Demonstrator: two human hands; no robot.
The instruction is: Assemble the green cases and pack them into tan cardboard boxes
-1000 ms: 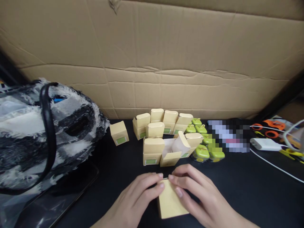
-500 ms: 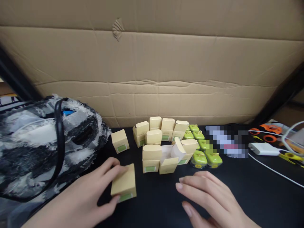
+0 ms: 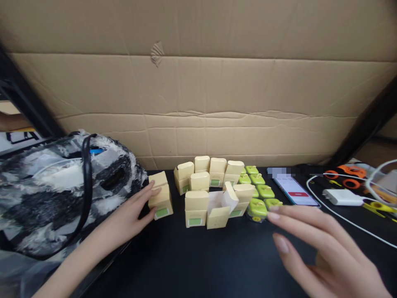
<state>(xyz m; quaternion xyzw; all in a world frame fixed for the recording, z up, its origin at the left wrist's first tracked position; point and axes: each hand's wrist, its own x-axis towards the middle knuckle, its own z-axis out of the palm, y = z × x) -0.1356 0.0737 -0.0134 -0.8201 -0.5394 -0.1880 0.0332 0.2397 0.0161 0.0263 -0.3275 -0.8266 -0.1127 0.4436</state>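
Observation:
My left hand (image 3: 133,211) grips a small closed cardboard box (image 3: 163,198) with a green label, thumb at its near side and fingers on top. Directly behind it, another closed box (image 3: 157,179) is partly hidden. Over the right side of the table, my right hand (image 3: 325,244) is open, thumb and fingers apart. Its fingertips are beside the small green lidded cases (image 3: 257,207), covering part of the front right one. In the middle stand several little cardboard boxes (image 3: 196,209) with raised lids. One open box (image 3: 218,217) shows its white inside.
A black and white shaggy bag (image 3: 68,194) with a black strap lies at left. To the right are a phone (image 3: 294,191), a white charger (image 3: 343,197) with cable and orange-handled scissors (image 3: 350,182). A cardboard panel (image 3: 217,91) stands behind the black table (image 3: 198,260).
My left hand has carried the box away from me, up against the other closed box. My right hand has moved right to the green cases. The camera view has shifted slightly.

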